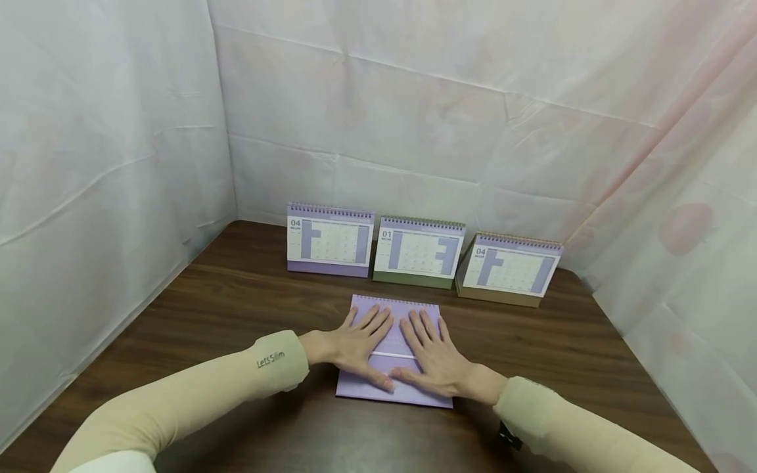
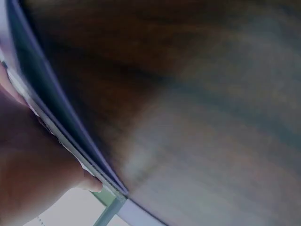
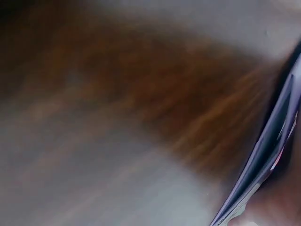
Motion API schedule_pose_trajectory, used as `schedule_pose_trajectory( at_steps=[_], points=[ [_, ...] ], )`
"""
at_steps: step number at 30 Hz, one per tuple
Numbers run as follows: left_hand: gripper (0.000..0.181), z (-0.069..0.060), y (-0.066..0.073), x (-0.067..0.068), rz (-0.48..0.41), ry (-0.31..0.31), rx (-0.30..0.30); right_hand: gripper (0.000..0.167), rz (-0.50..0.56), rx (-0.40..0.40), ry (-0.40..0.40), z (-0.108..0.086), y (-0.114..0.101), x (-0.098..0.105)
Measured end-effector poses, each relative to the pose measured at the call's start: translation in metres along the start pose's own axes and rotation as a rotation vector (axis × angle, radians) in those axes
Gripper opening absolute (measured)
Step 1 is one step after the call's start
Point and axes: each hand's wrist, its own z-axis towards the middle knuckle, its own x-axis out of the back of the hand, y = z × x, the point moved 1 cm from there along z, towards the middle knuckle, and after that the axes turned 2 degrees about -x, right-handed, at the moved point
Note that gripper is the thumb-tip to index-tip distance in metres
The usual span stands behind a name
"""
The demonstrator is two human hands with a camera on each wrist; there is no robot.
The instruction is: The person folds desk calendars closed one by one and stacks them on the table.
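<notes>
Head view: left hand and right hand, fingers spread wide, press down on the purple calendar; even pressure should serve best

Left hand and right hand lie flat, fingers spread.

The lilac calendar looks like smooth, matt card, with a wood-grained, softly glossy tabletop beneath it, three upright calendars of matt paper pages beyond it, creased cloth drapes farther behind it, and matt fabric sleeves on either side.
</notes>
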Motion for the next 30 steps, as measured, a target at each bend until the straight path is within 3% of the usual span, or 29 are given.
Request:
schedule_pose_trajectory(
  at_steps=[11, 16, 30],
  points=[
    [0.125, 0.0054, -0.0024, -0.0035, 0.018, -0.055, 0.015, 0.093, -0.018, -0.007, -0.048, 0.0024, -0.0007, 0.0016],
    [0.125, 0.0055, -0.0032, -0.0048, 0.025, -0.060, 0.021, 0.094, -0.011, -0.016, -0.088, 0.0037, -0.0021, 0.0035],
    [0.124, 0.0061, -0.0044, -0.0106, 0.020, -0.060, 0.019, 0.093, 0.010, -0.018, -0.104, 0.0027, -0.0029, -0.0010]
  ],
)
